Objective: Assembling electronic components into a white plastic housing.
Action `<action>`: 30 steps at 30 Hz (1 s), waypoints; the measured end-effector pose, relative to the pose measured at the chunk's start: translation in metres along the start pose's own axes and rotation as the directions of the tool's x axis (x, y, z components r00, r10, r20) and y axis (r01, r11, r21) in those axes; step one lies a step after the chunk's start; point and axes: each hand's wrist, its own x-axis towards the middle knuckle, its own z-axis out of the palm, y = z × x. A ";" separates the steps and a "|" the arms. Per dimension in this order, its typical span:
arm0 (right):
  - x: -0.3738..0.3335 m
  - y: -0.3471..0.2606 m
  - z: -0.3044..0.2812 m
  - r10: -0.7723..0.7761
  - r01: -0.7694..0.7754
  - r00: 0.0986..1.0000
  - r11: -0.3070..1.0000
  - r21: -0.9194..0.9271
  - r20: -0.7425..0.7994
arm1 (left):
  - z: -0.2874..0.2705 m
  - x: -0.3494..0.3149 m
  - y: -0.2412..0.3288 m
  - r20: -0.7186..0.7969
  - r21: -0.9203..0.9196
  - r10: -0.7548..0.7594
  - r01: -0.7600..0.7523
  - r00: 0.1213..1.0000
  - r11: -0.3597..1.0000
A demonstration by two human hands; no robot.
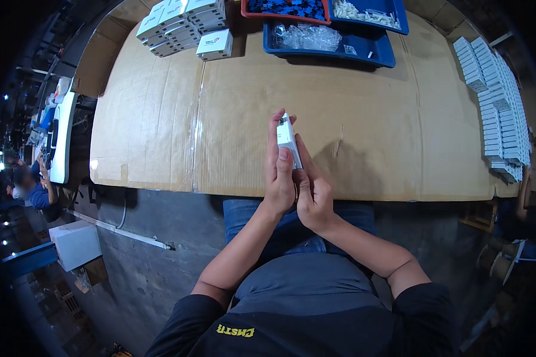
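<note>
Both hands meet over the near edge of the cardboard-covered counter [369, 119]. The left hand [279, 178] and right hand [313, 193] press together around a small white box [287, 138], fingers clamped along its sides, holding it upright. Stacked white boxes [181, 24] and blue trays [363, 41] sit at the far edge.

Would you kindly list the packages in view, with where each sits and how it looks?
Small white box: held upright between left hand and right hand, narrow, rectangular.
White boxes: stacked far left on the cardboard-covered table, red marks on lids.
White box rows: right edge, flat, tightly packed.
Clear bags: in blue tray, crumpled.
</note>
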 end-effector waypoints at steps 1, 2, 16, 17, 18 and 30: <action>-0.001 0.000 0.000 0.001 -0.001 1.000 1.000 0.000 0.001 | 0.000 -0.001 0.001 0.007 -0.008 -0.022 0.022 1.000 1.000; -0.001 0.001 0.001 -0.007 0.007 1.000 1.000 -0.022 0.007 | -0.002 -0.001 0.000 0.006 -0.009 -0.022 0.022 1.000 1.000; 0.021 0.003 -0.017 -0.136 0.122 0.990 0.966 -0.228 -0.048 | -0.003 0.001 -0.004 0.039 -0.007 -0.119 0.120 0.992 0.993; 0.024 0.003 -0.016 -0.136 0.121 0.990 0.966 -0.228 -0.049 | -0.001 0.000 -0.003 0.040 -0.007 -0.120 0.120 0.992 0.993; 0.026 0.003 -0.014 -0.130 0.120 0.990 0.982 -0.144 -0.059 | 0.003 -0.001 0.002 0.021 -0.058 -0.203 0.203 0.979 0.977; 0.019 0.009 -0.012 -0.276 0.257 0.961 0.904 -0.342 -0.007 | -0.002 -0.007 -0.010 0.020 0.176 -0.047 0.043 0.999 0.983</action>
